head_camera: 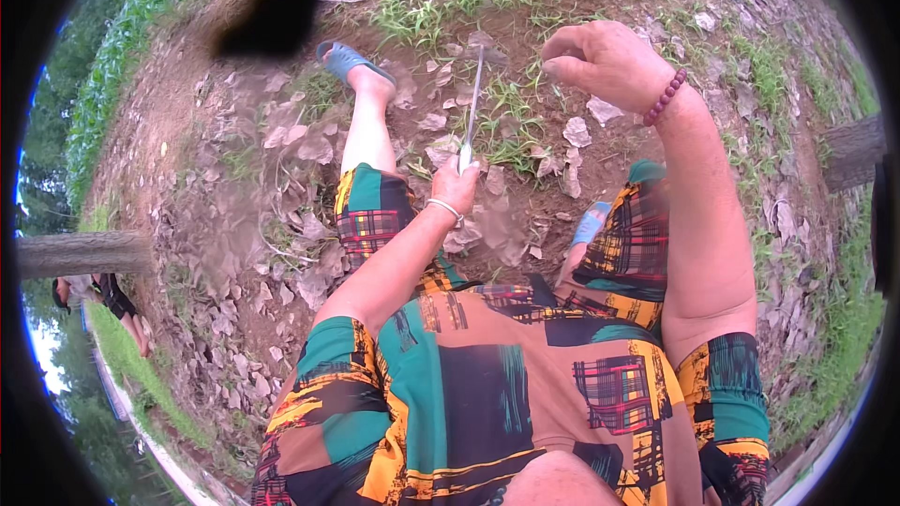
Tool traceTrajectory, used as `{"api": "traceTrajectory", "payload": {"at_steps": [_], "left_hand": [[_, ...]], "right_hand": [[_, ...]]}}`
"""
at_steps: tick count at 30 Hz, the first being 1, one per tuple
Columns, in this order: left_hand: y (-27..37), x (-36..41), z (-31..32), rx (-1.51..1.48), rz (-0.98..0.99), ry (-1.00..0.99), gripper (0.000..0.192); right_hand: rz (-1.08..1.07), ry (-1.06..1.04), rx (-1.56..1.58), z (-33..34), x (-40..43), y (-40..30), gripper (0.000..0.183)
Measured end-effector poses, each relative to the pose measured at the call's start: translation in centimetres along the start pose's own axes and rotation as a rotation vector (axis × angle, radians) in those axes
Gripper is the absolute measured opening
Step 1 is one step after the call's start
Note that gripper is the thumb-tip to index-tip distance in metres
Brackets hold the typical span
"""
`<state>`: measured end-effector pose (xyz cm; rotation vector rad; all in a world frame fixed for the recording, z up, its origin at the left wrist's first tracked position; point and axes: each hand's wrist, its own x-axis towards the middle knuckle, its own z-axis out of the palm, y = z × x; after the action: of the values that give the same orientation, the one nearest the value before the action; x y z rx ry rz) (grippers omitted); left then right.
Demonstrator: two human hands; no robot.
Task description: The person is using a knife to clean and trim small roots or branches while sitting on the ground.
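My left hand, with a white bangle on its wrist, is closed around the pale handle of a long thin metal tool. The tool's shaft points away from me over the ground, and its far end lies near a dry leaf. My right hand, with a dark red bead bracelet on the wrist, is raised to the right of the tool. Its fingers are curled, thumb a little apart, with nothing visible between them. Green grass tufts grow from the brown soil beneath and beside the tool.
My feet, in blue slippers, stand apart on soil strewn with dry leaves. Tree trunks rise at the left and right. Another person is beyond the left trunk. Green crops grow at upper left.
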<state>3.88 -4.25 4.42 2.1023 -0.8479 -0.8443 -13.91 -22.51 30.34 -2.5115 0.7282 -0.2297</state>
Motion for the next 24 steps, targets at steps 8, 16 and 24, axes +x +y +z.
{"api": "traceTrajectory", "payload": {"at_steps": [8,16,24], "left_hand": [[-2.6,-1.9,1.8,0.048,-0.415,-0.328,0.030],[-3.8,-4.2,2.0,0.114,-0.464,-0.494,0.020],[-2.7,2.7,0.4,-0.074,-0.090,-0.015,0.031]], "right_hand": [[-0.069,0.017,-0.008,0.1,-0.1,0.6,0.027],[-0.094,0.024,-0.012,0.1,0.3,0.8,0.028],[-0.010,-0.007,-0.025,0.0,0.1,0.2,0.028]]}}
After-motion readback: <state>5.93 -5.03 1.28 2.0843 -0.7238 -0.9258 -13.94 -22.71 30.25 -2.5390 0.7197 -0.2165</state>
